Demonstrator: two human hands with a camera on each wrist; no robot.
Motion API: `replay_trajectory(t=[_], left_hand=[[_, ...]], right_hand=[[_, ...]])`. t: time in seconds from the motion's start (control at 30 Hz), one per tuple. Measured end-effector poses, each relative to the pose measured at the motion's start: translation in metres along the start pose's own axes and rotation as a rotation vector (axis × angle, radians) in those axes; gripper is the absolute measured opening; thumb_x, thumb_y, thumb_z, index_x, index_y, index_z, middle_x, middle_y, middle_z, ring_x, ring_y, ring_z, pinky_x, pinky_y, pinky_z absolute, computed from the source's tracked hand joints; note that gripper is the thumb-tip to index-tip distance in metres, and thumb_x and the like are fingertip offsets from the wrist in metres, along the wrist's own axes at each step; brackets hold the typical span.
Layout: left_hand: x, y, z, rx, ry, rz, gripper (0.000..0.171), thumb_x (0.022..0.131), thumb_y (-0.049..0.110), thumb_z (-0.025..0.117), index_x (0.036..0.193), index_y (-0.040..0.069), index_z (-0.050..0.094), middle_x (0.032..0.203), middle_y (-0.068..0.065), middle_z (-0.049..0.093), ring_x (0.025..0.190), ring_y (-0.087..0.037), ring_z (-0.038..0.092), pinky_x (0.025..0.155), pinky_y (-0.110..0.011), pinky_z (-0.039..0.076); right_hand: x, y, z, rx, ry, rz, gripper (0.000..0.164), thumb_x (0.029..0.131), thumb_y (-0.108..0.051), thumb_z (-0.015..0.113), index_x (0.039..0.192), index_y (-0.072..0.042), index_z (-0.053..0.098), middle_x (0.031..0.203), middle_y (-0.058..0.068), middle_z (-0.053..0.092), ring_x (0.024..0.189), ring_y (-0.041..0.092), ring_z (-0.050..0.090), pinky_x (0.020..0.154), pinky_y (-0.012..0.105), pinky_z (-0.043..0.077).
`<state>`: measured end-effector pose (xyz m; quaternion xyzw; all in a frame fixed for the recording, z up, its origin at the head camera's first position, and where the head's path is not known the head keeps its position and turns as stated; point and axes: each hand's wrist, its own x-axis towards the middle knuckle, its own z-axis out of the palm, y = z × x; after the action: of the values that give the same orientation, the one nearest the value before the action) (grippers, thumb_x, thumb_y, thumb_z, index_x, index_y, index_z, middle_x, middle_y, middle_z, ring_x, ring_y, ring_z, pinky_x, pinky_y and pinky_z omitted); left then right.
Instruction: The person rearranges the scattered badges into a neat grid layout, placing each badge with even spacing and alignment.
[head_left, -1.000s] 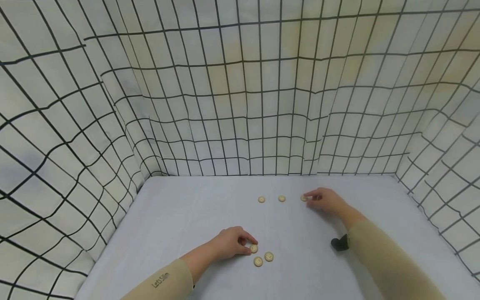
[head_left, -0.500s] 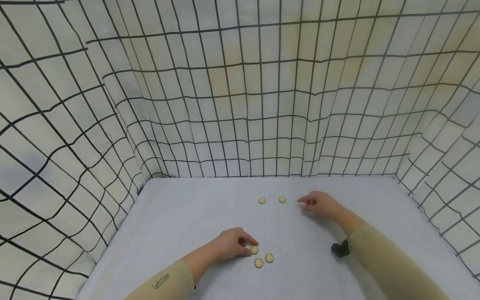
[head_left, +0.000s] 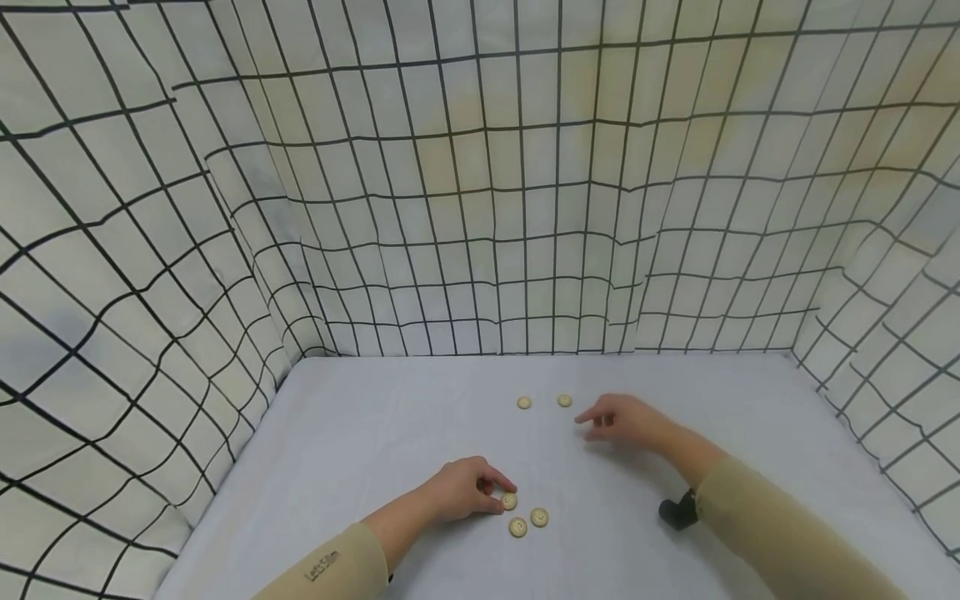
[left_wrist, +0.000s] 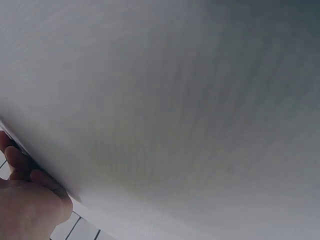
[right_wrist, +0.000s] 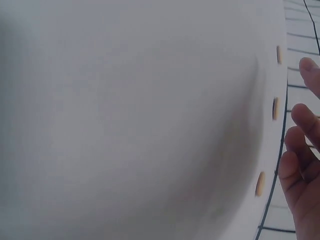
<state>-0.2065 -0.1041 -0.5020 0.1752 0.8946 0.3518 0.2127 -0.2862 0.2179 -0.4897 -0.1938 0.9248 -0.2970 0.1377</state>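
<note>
In the head view my left hand (head_left: 467,487) pinches a round cream button (head_left: 509,501) between thumb and forefinger, at the table surface. Just right of it lie two more buttons, a nearer one (head_left: 517,527) and another (head_left: 539,517). My right hand (head_left: 622,421) hovers over the table with forefinger and thumb apart and nothing between them. Left of it, farther back, are a button (head_left: 565,401) and a second (head_left: 524,402). Three buttons in a row show in the right wrist view, the closest one (right_wrist: 260,184) near my fingertips; the hand seems to hide one from the head camera.
The table (head_left: 360,417) has a white cover. Walls of white cloth with a black grid (head_left: 480,208) close it in at the back and both sides. A small black object (head_left: 678,510) sits at the right sleeve's cuff.
The right hand has drawn away from the far right button, moving left and slightly toward me. My left hand has stayed at its button.
</note>
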Motion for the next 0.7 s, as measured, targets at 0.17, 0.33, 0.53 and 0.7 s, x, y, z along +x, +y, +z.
replay_trajectory(t=[0.17,0.33,0.53,0.7], left_hand=[[0.001,0.000,0.000,-0.004,-0.001,-0.004,0.023,0.082,0.019,0.082,0.103,0.028,0.078,0.088,0.003,0.055,0.079,-0.013,0.048,0.067,-0.029,0.039],[0.002,-0.002,0.000,-0.008,-0.006,-0.012,0.023,0.082,0.020,0.082,0.103,0.030,0.078,0.088,0.004,0.055,0.080,-0.013,0.049,0.068,-0.030,0.040],[0.003,-0.004,0.000,0.003,-0.016,-0.021,0.023,0.082,0.022,0.082,0.103,0.032,0.078,0.088,0.005,0.055,0.081,-0.013,0.049,0.069,-0.030,0.041],[0.003,-0.004,0.000,0.013,-0.022,-0.021,0.023,0.082,0.023,0.081,0.103,0.033,0.078,0.088,0.005,0.055,0.081,-0.012,0.049,0.069,-0.030,0.041]], right_hand=[[-0.002,-0.013,0.009,-0.005,-0.053,-0.052,0.028,0.084,-0.023,0.080,0.111,-0.026,0.076,0.086,-0.010,0.060,0.083,0.014,0.053,0.073,0.032,0.047],[-0.005,-0.025,0.020,-0.005,-0.109,-0.104,0.025,0.085,-0.024,0.079,0.109,-0.028,0.077,0.085,-0.011,0.060,0.080,0.013,0.055,0.069,0.031,0.048],[-0.008,-0.037,0.032,-0.022,-0.171,-0.186,0.024,0.084,-0.028,0.080,0.108,-0.031,0.078,0.083,-0.015,0.061,0.077,0.009,0.056,0.068,0.027,0.048],[-0.012,-0.047,0.039,-0.025,-0.210,-0.236,0.023,0.083,-0.029,0.081,0.105,-0.031,0.078,0.083,-0.016,0.060,0.074,0.007,0.054,0.067,0.026,0.047]])
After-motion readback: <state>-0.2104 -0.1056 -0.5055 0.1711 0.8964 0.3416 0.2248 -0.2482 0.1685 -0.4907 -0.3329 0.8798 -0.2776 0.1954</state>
